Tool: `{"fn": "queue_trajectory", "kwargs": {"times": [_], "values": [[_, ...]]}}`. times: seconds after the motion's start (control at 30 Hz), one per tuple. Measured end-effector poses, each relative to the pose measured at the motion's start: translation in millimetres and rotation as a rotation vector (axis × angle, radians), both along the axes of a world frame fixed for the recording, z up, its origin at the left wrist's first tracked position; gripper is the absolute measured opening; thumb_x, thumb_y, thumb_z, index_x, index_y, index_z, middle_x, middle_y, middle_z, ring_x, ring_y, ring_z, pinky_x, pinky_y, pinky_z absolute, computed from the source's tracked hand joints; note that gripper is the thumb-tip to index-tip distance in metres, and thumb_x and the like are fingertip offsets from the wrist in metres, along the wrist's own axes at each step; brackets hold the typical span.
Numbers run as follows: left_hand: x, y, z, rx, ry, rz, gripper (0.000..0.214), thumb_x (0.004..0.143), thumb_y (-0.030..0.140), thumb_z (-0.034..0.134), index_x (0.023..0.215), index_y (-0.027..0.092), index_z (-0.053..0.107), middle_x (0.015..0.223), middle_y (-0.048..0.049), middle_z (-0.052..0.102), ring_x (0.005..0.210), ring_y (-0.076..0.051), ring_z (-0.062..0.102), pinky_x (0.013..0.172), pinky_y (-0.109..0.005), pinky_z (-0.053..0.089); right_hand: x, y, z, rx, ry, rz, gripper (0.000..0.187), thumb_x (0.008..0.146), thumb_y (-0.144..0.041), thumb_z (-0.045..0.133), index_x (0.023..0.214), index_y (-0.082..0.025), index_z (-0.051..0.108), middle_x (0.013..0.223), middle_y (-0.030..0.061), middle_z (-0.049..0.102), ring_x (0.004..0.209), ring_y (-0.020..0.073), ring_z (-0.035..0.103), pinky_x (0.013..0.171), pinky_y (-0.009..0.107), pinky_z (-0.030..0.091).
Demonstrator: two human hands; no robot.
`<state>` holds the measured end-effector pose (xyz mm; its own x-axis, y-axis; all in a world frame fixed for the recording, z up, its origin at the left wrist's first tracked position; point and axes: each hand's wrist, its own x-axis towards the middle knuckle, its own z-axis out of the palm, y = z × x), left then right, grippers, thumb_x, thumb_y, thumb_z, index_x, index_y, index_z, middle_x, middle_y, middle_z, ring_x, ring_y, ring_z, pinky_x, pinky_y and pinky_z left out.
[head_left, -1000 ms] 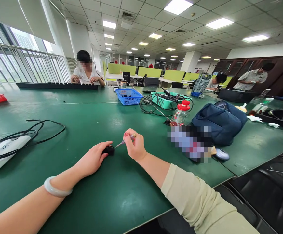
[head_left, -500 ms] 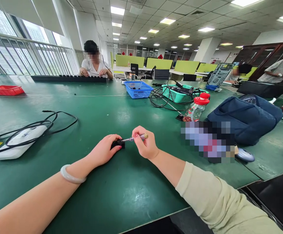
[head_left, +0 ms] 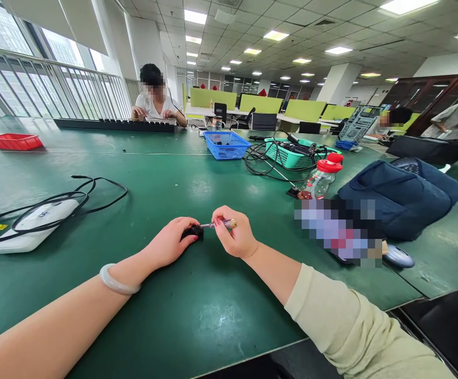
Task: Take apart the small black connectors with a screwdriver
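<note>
In the head view, my left hand (head_left: pixel 170 241) grips a small black block-shaped part (head_left: pixel 196 231) against the green tabletop (head_left: pixel 142 326). Fingers and thumb wrap its two sides, and much of it is hidden by them. My right hand (head_left: pixel 235 231) is closed around the clear handle of a screwdriver (head_left: pixel 229 223). The tool lies nearly level, its metal shaft pointing left, and its tip meets the right end of the black part. Whether the tip sits in a screw is too small to tell.
A white device (head_left: pixel 35 226) wrapped in black cable lies at left. Farther back are a red tray (head_left: pixel 14 142), a blue basket (head_left: pixel 227 146) and a green basket (head_left: pixel 288 158) with cables. A red-lidded bottle (head_left: pixel 320 179) and navy bag (head_left: pixel 398 197) stand right. A person (head_left: pixel 156 102) sits opposite.
The screwdriver has tipped to a more level angle, and my right hand has shifted slightly left. My left hand still holds the black part. The whole view has turned slightly.
</note>
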<state>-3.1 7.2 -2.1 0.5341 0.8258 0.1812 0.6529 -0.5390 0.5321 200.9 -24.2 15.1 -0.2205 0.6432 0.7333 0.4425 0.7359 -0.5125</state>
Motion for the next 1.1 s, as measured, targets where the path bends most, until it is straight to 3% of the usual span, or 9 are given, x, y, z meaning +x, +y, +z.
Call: {"fn": "queue_trajectory", "kwargs": {"times": [0.57,0.87,1.1], "values": [[0.3,-1.6,0.8,-0.022,-0.004,0.012,0.028,0.086,0.035,0.048,0.109,0.023,0.060,0.121,-0.0069,0.065,0.118,-0.026,0.055,0.107,-0.046,0.044,-2.9,-0.3,2.6,0.126,-0.184,0.039,0.010,0.082,-0.024,0.043,0.076,-0.022,0.050,0.066,-0.0005,0.060,0.055,0.0124,0.050,0.059,0.025,0.042],[-0.1,-1.2,-0.9,-0.015,-0.014,0.016,0.029,0.085,0.036,0.049,0.108,0.023,0.061,0.119,-0.0066,0.066,0.117,-0.026,0.056,0.107,-0.046,0.045,-1.4,0.8,3.3,0.066,-0.241,0.083,0.011,0.083,-0.025,0.041,0.076,-0.022,0.049,0.067,-0.0007,0.058,0.056,0.0118,0.048,0.058,0.024,0.041],[0.9,-2.8,2.1,-0.029,-0.039,0.036,0.033,0.081,0.037,0.051,0.108,0.022,0.062,0.119,-0.0081,0.066,0.116,-0.027,0.056,0.105,-0.048,0.046,-5.9,-0.3,2.9,0.286,-0.458,0.080,0.015,0.088,-0.025,0.043,0.077,-0.021,0.053,0.069,-0.0007,0.059,0.054,0.0113,0.048,0.054,0.025,0.035]]}}
